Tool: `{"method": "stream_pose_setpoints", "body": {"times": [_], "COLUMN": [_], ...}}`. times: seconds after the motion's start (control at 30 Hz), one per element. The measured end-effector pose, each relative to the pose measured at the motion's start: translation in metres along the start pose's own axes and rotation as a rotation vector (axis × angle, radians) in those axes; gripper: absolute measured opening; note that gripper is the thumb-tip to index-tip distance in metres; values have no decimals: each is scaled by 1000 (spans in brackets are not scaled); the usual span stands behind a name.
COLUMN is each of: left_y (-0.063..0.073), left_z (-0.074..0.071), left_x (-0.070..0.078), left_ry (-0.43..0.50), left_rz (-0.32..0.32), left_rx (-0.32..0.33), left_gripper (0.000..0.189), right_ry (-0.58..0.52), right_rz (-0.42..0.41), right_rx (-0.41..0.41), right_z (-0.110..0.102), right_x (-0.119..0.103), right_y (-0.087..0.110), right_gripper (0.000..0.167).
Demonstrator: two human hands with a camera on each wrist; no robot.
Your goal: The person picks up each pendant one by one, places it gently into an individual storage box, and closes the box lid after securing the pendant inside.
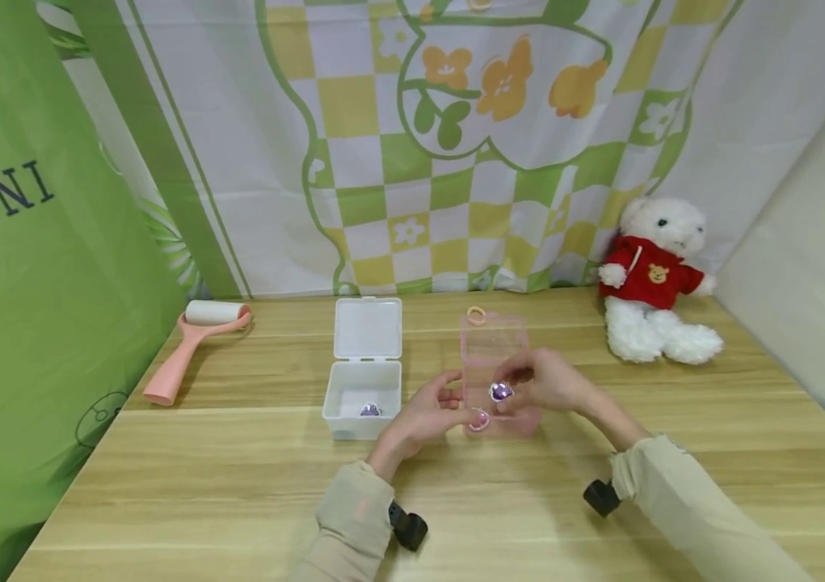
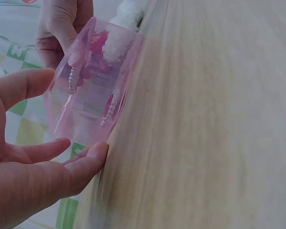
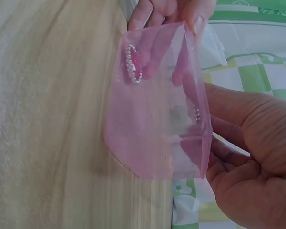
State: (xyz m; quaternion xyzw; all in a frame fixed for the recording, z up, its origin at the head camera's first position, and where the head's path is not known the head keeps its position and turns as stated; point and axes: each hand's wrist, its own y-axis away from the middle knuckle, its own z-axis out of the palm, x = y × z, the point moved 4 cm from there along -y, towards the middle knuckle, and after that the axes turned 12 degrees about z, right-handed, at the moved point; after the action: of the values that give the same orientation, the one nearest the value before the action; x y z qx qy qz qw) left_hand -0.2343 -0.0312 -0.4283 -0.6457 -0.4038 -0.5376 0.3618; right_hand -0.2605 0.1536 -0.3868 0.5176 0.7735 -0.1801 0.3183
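Note:
A clear pink box stands on the table with its lid raised at the back. My right hand reaches over its opening and pinches a purple heart-shaped gem with a silvery beaded edge between thumb and fingers. Beside the box's left wall is my left hand, thumb along the front corner and fingers loosely extended against the side. A pink gem with a beaded rim shows through the box wall, near the left end. Left of that hand stands an open white box holding a purple gem.
At the table's left lies a lint roller with a pink handle. A white teddy bear in a red hoodie sits at the back right. A small orange ring is by the pink lid's top edge. Patterned cloth hangs behind the table.

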Motion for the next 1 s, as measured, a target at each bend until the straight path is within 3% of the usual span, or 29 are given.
{"method": "stream_pose_setpoints", "body": {"times": [0.3,0.7,1.0], "left_y": [0,0,0], "left_z": [0,0,0], "left_x": [0,2,1], "left_ry": [-8,-9,-20], "left_rz": [3,6,5], "left_rx": [1,3,2], "left_gripper": [78,76,77], "right_ry": [85,124,43], "right_rz": [-96,-68,-37], "right_rx": [41,73,75], "right_z": [3,4,4], "right_x": [-6,-8,-3], "right_y": [3,4,3], "right_gripper": [21,26,30]}}
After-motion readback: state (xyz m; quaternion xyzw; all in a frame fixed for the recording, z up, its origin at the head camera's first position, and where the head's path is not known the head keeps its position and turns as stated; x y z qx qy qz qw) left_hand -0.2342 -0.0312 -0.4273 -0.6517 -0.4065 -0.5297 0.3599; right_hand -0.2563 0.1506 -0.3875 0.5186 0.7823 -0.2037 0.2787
